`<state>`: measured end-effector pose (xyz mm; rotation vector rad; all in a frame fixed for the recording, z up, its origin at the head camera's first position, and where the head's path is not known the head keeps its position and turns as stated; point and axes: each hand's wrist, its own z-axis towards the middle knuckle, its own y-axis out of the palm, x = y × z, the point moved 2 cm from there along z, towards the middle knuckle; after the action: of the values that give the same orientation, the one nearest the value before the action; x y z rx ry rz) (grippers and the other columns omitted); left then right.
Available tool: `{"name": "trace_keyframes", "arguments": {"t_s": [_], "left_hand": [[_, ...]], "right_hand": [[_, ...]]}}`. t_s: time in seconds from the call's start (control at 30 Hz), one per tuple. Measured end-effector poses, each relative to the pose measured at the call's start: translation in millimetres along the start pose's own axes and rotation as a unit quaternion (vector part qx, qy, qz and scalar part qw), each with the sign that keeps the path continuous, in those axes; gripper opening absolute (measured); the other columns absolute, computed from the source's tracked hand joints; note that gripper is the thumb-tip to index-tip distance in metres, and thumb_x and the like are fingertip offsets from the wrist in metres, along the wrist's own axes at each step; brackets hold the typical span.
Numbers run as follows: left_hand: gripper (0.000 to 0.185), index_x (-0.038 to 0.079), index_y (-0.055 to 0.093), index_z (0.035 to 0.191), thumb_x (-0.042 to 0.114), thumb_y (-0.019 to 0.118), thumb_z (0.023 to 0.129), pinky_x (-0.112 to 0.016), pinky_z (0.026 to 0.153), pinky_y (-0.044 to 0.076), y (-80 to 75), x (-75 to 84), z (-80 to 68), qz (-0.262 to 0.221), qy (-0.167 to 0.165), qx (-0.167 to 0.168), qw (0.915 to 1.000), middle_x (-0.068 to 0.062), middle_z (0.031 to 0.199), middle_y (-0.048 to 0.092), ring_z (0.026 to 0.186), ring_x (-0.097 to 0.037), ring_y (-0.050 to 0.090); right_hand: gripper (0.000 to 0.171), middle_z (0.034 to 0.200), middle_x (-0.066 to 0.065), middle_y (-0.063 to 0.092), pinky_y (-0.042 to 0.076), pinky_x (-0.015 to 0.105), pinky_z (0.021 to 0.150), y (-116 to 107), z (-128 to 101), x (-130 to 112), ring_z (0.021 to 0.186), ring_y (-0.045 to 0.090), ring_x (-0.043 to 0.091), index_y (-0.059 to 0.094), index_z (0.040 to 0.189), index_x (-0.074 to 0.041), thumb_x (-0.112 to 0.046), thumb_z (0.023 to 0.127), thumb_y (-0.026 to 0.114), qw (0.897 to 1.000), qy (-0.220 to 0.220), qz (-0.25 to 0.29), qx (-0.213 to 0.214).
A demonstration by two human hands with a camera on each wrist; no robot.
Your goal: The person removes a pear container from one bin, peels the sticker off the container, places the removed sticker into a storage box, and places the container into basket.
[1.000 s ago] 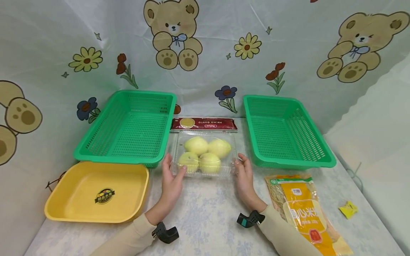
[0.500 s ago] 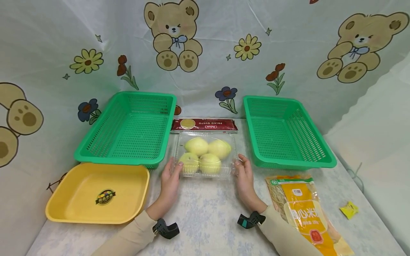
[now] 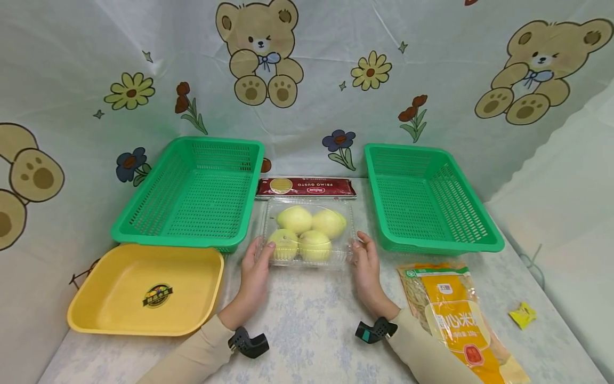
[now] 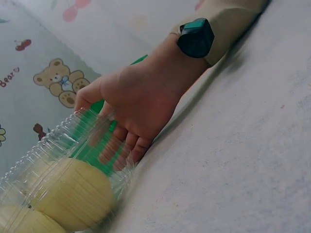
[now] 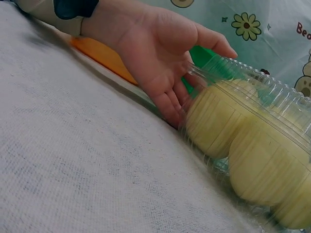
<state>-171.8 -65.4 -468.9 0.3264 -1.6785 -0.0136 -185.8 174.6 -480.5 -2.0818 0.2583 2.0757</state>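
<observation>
A clear plastic clamshell box [image 3: 341,242] of several pale yellow, pear-like fruits [image 3: 314,245] lies in the middle of the table. The left hand [image 3: 254,274] grips its near left corner, thumb on the upper rim and fingers along the side. Through the plastic in the left wrist view, those fingers [image 4: 112,145] show behind the wall. At the opposite side, the right hand [image 3: 366,272] holds the near right corner. Its thumb [image 5: 216,41] reaches over the ridged top edge in the right wrist view, while the other fingers stay low against the side wall.
Green baskets stand at left [image 3: 206,208] and right [image 3: 408,202]. A yellow tray [image 3: 182,298] sits at front left. Behind the box lies a dark red pasta packet [image 3: 307,186]. An orange noodle bag [image 3: 455,320] and a small yellow wrapper [image 3: 523,314] are at right.
The left hand has slid slightly back toward the person, its thumb drawn from the box's front face to near the corner. The box and right hand have stayed in place.
</observation>
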Motion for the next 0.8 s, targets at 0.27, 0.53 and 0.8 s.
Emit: {"name": "trace_keyframes", "arguments": {"t_s": [0.27, 0.53, 0.8], "left_hand": [[0.067, 0.001, 0.026, 0.158, 0.02, 0.057, 0.102, -0.065, 0.119, 0.03, 15.4, 19.2, -5.7, -0.035, -0.02, -0.001, 0.9992, -0.018, 0.17, 0.014, 0.153, -0.039, 0.024], [0.059, 0.01, 0.031, 0.148, 0.021, 0.062, 0.099, -0.075, 0.107, 0.038, 26.2, 43.9, -5.4, -0.071, -0.088, -0.008, 0.9936, -0.014, 0.168, 0.007, 0.135, -0.04, 0.044], [0.05, 0.012, 0.038, 0.138, 0.008, 0.061, 0.093, -0.057, 0.085, 0.059, 18.6, 71.0, -4.4, -0.05, -0.099, -0.008, 0.9938, -0.015, 0.153, 0.028, 0.105, -0.024, 0.056]], "right_hand": [[0.047, 0.138, 0.024, 0.058, 0.048, 0.017, 0.078, -2, 1, 0, 0.093, 0.058, -0.003, 0.039, 0.149, 0.002, -0.02, 0.108, 0.034, 0.999, 0.028, 0.027, 0.032], [0.047, 0.119, -0.002, 0.069, 0.049, 0.017, 0.084, -5, -5, 5, 0.093, 0.062, -0.003, 0.039, 0.148, 0.006, -0.016, 0.108, 0.031, 0.997, -0.005, 0.064, 0.042], [0.05, 0.106, -0.017, 0.069, 0.051, 0.016, 0.082, -2, -8, 8, 0.093, 0.065, -0.005, 0.037, 0.147, 0.009, -0.026, 0.112, 0.026, 0.994, -0.035, 0.105, 0.012]]}}
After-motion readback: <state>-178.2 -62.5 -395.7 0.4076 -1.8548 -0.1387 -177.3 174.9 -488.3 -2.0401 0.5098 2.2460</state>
